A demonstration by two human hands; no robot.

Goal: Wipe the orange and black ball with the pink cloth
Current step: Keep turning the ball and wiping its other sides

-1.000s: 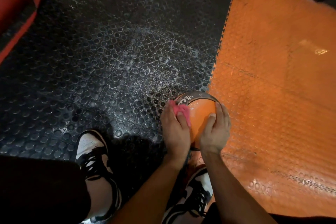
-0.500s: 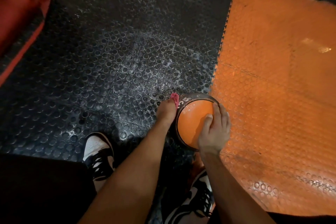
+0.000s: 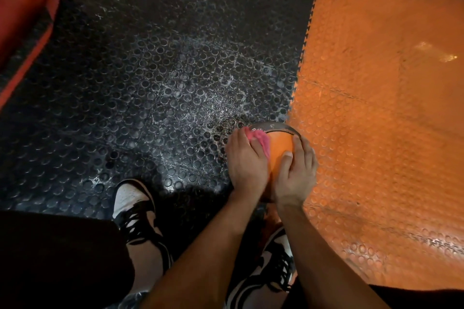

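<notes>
The orange and black ball (image 3: 280, 144) sits on the floor at the seam between the black and orange mats. My left hand (image 3: 247, 161) lies over its left side and grips the pink cloth (image 3: 261, 139) against the orange face, thumb on top of the cloth. My right hand (image 3: 296, 173) holds the ball's right side, thumb on the orange face and fingers curled over the black rim. Much of the ball is hidden under both hands.
The black studded mat (image 3: 150, 82) is dusted with white residue. The orange studded mat (image 3: 376, 108) fills the right. A red pad (image 3: 22, 20) lies at the far left. My two black-and-white shoes (image 3: 135, 208) (image 3: 273, 266) stand just below the ball.
My left hand had slid to the ball's far left edge, leaving the orange face bare. It has now come back over the left part of the face with the cloth. The right hand has kept its hold.
</notes>
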